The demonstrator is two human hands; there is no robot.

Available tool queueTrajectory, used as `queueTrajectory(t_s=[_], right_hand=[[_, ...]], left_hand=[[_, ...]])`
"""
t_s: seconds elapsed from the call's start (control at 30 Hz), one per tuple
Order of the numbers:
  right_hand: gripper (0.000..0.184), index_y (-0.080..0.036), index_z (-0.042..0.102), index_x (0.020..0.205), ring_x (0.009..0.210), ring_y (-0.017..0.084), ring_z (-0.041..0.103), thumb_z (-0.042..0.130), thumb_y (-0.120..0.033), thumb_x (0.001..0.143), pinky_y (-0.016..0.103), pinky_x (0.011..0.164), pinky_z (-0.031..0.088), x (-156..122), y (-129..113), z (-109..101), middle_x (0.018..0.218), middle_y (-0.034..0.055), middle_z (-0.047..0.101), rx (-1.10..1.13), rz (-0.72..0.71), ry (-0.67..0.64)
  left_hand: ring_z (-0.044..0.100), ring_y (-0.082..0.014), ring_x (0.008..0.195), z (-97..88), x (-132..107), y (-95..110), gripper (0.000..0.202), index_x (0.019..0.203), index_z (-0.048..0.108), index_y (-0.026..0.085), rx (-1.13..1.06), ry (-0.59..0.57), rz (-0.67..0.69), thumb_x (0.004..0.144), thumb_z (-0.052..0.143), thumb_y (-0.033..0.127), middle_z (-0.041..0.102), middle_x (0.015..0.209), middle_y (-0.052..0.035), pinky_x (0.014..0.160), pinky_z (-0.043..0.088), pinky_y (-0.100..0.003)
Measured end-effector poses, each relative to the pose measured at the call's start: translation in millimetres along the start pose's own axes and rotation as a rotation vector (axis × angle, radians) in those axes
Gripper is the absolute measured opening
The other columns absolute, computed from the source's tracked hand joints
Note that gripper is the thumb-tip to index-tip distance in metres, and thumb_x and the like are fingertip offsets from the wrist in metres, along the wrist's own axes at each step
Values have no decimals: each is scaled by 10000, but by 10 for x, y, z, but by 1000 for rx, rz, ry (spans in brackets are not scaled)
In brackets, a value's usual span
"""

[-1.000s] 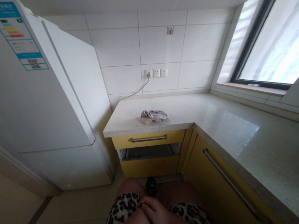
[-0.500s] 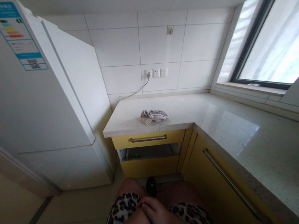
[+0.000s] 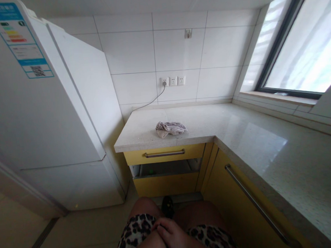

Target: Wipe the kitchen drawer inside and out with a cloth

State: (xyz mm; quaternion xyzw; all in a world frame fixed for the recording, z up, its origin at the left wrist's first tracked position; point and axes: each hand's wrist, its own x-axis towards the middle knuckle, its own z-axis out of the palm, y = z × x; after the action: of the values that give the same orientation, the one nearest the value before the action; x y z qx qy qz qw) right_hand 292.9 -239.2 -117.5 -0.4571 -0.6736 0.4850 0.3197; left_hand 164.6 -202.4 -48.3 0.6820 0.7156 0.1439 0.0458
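Note:
In my lap, my right hand point(image 3: 174, 234) lies over my left hand point(image 3: 161, 243), its fingers folded round it near the wrist. The fingers of my left hand are hidden beneath. No object shows in either hand. Beyond my knees stands a yellow drawer unit with a closed top drawer point(image 3: 162, 154). Below it is a gap, where the dark inside of a lower drawer point(image 3: 166, 185) shows, with a small green spot in it. A crumpled greyish cloth point(image 3: 170, 128) rests on the pale countertop point(image 3: 205, 119), near its front edge.
A white fridge point(image 3: 90, 99) stands on the left. To the right the countertop turns a corner, above a yellow cabinet door with a long metal handle point(image 3: 256, 200). A cord runs from a wall socket point(image 3: 164, 81) behind the counter. A window point(image 3: 299, 54) is at upper right.

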Motion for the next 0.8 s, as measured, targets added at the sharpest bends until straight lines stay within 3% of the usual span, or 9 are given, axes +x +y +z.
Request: queueTrajectory(t_s=[0.33,0.43,0.6,0.8], right_hand=[[315,-218,728,1044,1047,213,640,439,-326,976,330,958,442,13,33,10,1051,45,726,-10,-15,3],[317,-217,727,1045,1047,215,640,438,-328,976,328,954,444,7,19,0,1057,47,726,-9,-16,0],[311,-227,724,1045,1047,215,640,442,-339,975,330,957,442,0,56,11,1058,43,725,-3,-15,-1],[332,-216,726,1039,1035,222,637,435,-363,974,340,945,447,20,87,27,1043,52,722,3,-31,7]], left_hand=[[630,-172,718,6,-31,1,387,633,658,145,-24,-23,-24,912,557,394,664,725,-74,717,545,-347],[645,-177,788,3,-81,17,364,769,681,135,-52,-2,-39,933,571,441,671,790,-58,767,547,-369],[633,-211,1005,50,-295,180,337,1135,651,172,-150,35,-53,953,575,445,656,1127,-86,881,542,-414],[612,-225,1051,136,-569,438,335,1232,607,191,-268,33,-60,959,580,383,605,1228,-95,883,551,-416]])
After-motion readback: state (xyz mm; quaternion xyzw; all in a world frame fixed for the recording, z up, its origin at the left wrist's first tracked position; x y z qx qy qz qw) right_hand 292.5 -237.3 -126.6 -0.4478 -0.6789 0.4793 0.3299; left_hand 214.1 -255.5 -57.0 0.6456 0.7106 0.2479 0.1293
